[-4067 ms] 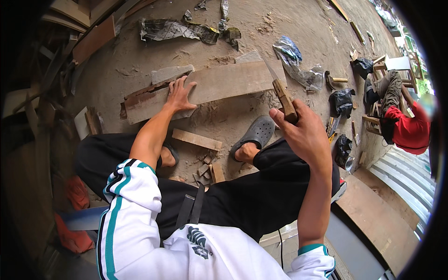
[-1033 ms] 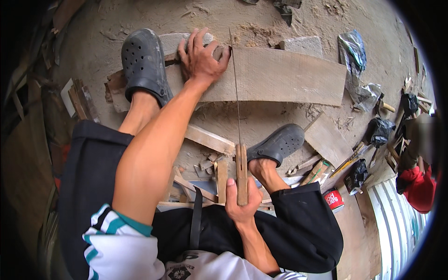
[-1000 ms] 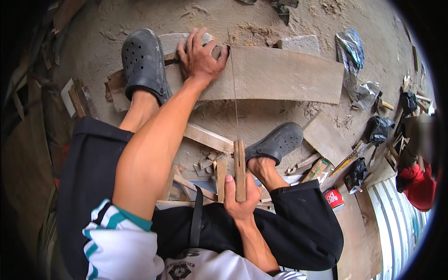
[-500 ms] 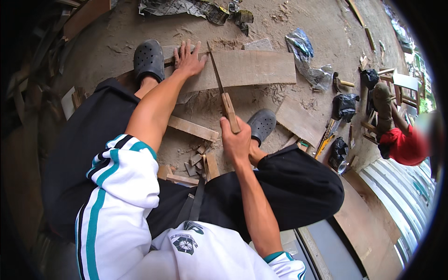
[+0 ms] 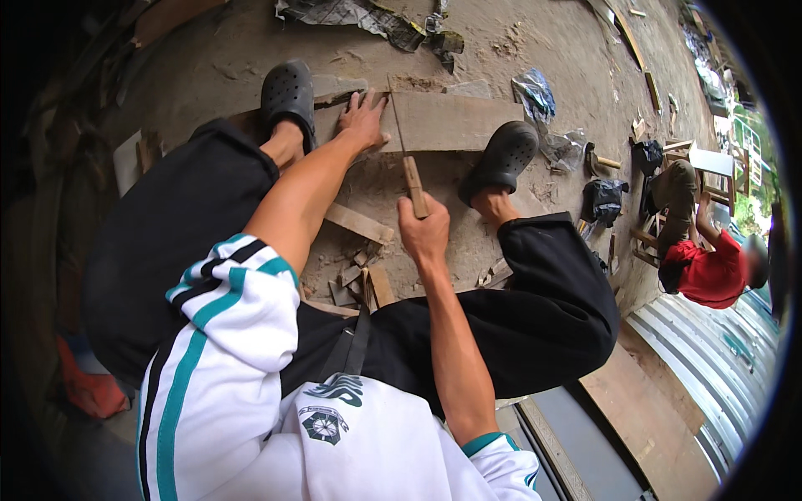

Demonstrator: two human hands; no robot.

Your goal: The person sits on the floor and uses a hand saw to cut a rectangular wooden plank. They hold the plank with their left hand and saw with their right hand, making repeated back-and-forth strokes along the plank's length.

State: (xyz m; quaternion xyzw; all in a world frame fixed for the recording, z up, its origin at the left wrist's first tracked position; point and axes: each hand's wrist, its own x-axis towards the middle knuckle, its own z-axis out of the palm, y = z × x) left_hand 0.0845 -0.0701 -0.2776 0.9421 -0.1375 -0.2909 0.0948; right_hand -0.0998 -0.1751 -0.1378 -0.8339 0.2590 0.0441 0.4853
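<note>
My right hand (image 5: 424,232) is closed around the wooden handle of a handsaw (image 5: 413,177). Its thin blade points away from me and crosses a flat wooden board (image 5: 459,122) beside my left hand. The blade's far end reaches the board's far edge. Pressed on the board just left of the blade is my left hand (image 5: 362,123), fingers spread. At the left end of the board rests my left foot in a dark clog (image 5: 287,93); my right foot's clog (image 5: 504,159) overlaps the board's near edge on the right.
Wood offcuts (image 5: 359,223) lie on the dusty ground between my legs. Beyond the board is crumpled dark sheeting (image 5: 368,18). To the right are a hammer (image 5: 603,160), black plastic bags (image 5: 603,203) and a seated person in red (image 5: 706,271). Corrugated metal sheet (image 5: 702,334) lies behind that person.
My right foot has moved up and right onto the board's near edge. The saw has shifted slightly, still across the board. My left hand stays flat on the wood.
</note>
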